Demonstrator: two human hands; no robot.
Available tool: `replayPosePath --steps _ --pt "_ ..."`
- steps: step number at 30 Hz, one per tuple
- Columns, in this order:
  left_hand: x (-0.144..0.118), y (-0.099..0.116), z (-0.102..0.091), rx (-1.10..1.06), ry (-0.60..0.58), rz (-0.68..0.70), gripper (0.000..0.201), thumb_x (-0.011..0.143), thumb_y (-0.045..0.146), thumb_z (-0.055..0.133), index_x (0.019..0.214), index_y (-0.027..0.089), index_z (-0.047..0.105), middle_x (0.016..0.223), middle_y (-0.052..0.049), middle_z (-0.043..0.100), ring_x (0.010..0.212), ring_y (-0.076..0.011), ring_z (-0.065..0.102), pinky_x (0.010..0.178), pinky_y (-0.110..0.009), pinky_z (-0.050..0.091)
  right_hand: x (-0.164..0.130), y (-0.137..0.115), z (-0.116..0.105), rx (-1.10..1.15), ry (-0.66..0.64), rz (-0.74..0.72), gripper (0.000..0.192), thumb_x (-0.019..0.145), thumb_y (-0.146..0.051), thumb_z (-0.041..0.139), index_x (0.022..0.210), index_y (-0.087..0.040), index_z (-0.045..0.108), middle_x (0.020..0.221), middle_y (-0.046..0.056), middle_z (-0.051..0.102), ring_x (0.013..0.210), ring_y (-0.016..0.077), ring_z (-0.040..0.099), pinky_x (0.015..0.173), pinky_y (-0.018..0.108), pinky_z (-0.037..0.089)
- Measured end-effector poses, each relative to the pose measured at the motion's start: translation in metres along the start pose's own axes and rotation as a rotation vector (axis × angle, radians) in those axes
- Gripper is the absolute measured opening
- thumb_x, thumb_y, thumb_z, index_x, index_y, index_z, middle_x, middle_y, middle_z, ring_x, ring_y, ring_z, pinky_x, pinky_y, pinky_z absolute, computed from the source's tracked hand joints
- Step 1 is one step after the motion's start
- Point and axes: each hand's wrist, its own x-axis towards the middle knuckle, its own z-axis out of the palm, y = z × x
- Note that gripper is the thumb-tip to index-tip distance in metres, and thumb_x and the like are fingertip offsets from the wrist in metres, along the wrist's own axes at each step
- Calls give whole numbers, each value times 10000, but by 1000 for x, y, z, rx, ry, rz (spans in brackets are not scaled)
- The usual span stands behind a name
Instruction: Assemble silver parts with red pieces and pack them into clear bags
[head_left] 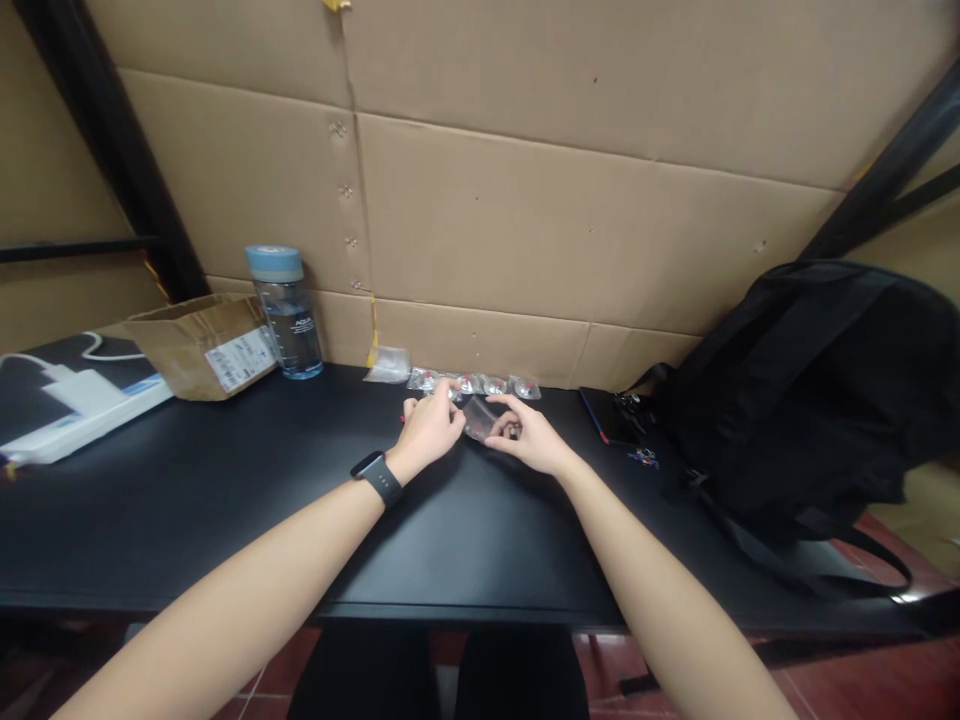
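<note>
Both forearms reach over the table; left hand and right hand pinch one clear bag between them, near a row of packets.

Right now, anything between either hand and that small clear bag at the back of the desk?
Nothing visible. Both the left hand and right hand already touch the small clear bag, holding it between them just above the black desk. The row of filled bags lies behind it, toward the cardboard wall, not in between.
</note>
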Motion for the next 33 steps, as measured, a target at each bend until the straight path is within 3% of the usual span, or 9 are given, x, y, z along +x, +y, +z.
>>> replayPosePath --steps 3,7,12,16,25,30,33 --pt "0 -2 2 23 -53 -10 270 907 215 543 1172 261 510 846 25 770 926 -253 715 902 -409 339 0 1 3 43 6 26 474 843 -288 677 1272 -246 482 754 -31 685 642 140 597 694 276 471" --pt "1 -4 3 7 -57 -9 246 903 190 549 1139 256 532 826 29 765 877 -228 718 885 -376 361 0 1 4 127 -14 46 417 839 -324 675 1180 -249 448 728 -45 658 608 132 576 644 259 455" --pt "1 -5 5 -72 -39 17 247 871 146 560 1097 245 548 792 25 745 771 -190 710 784 -296 422 0 -7 4 165 -27 54 573 777 -433 776 1187 -264 413 803 -18 704 642 141 589 637 261 452" --pt "0 -4 5 -63 -9 44 218 888 155 547 1085 246 559 801 17 744 766 -190 707 765 -287 431 -1 -9 3 176 -58 39 682 733 -406 824 1253 -274 404 817 -17 716 662 150 618 665 273 468" --pt "2 -7 4 50 -61 9 236 915 158 508 1128 248 554 866 -2 758 892 -247 724 859 -355 426 1 1 6 344 -33 129 532 793 -368 746 1201 -255 424 761 -36 653 639 143 626 639 267 478" --pt "3 -10 8 -86 -60 18 248 921 147 503 1148 243 529 841 -9 738 824 -216 718 761 -293 455 -1 -4 8 261 -76 90 712 760 -358 797 1338 -265 394 795 -36 658 621 123 579 619 250 456" --pt "2 -8 6 -96 -62 49 248 931 154 492 1161 242 521 827 -18 726 792 -215 713 734 -283 461 0 -3 10 202 -20 81 729 784 -353 773 1395 -273 383 782 -37 649 640 134 593 657 271 478"
